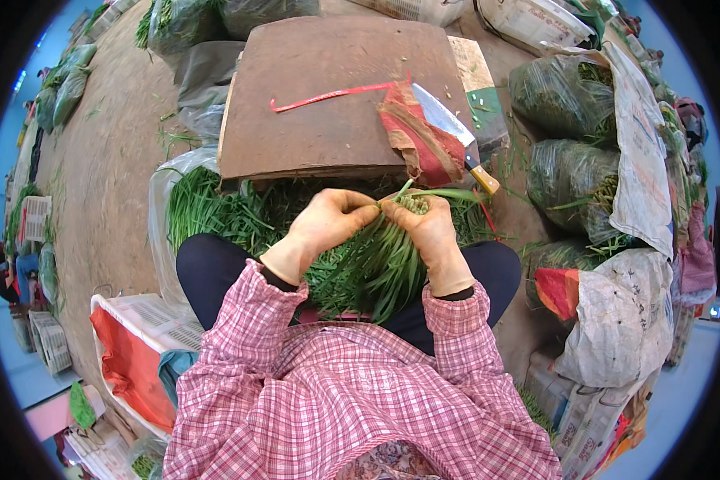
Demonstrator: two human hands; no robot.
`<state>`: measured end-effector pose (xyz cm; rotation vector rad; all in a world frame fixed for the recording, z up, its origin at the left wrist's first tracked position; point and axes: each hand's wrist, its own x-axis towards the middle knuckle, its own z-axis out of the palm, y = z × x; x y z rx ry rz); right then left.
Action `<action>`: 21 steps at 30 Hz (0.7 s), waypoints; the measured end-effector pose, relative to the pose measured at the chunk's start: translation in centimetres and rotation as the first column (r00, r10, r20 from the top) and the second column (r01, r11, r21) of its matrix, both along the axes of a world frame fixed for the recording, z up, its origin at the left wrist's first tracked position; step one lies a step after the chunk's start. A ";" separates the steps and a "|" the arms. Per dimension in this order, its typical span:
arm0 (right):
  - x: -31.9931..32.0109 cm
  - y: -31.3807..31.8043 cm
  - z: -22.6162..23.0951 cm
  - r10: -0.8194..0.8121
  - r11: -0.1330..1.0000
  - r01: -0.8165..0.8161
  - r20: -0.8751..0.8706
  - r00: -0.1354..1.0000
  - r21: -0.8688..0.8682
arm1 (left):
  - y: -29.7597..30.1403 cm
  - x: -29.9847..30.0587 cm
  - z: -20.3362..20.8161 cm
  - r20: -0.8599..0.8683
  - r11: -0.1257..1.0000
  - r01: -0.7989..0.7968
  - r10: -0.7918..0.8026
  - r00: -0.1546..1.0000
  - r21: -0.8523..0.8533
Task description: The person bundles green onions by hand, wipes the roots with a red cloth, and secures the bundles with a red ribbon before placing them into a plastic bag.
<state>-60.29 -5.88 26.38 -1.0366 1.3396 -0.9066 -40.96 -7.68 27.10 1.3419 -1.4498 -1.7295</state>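
Shirt (352, 384): was checked in pink, deep red and white. Sleeves (244, 320): were long, of the shirt's fabric, creased. Black bands (278, 278): showed just beyond the shirt's cuffs. Gloves (316, 232): were thin, close-fitting. Trousers (216, 272): were dark, beyond the shirt's hem. Patterned cloth (392, 464): showed at the shirt's neckline.

The bunch of stalks (392, 264) in the grip is coloured green, with paler stem ends. Below the grip, the shirt (352, 368) is patterned in pink and white checks. Above it, the board (320, 64) is coloured brown and the strip (336, 95) red; to its right, the knife handle (482, 178) is coloured yellowish brown.
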 end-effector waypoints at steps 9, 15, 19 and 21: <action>2.1 0.1 2.9 0.114 0.993 -0.114 -0.259 0.959 0.015 | 0.1 -1.7 1.9 -0.368 0.969 -0.219 0.164 0.915 -0.112; 3.0 0.7 2.5 0.199 0.980 -0.190 -0.361 0.911 0.059 | -1.1 1.2 4.1 -0.405 0.941 -0.313 0.239 0.883 -0.128; 4.6 0.6 2.8 0.150 0.958 -0.244 -0.464 0.873 -0.149 | -0.2 0.0 3.0 -0.230 0.977 -0.112 0.069 0.971 -0.183; 4.9 0.3 3.6 0.228 0.969 -0.246 -0.428 0.875 0.013 | 0.2 0.1 3.2 -0.207 0.950 -0.194 0.145 0.968 -0.244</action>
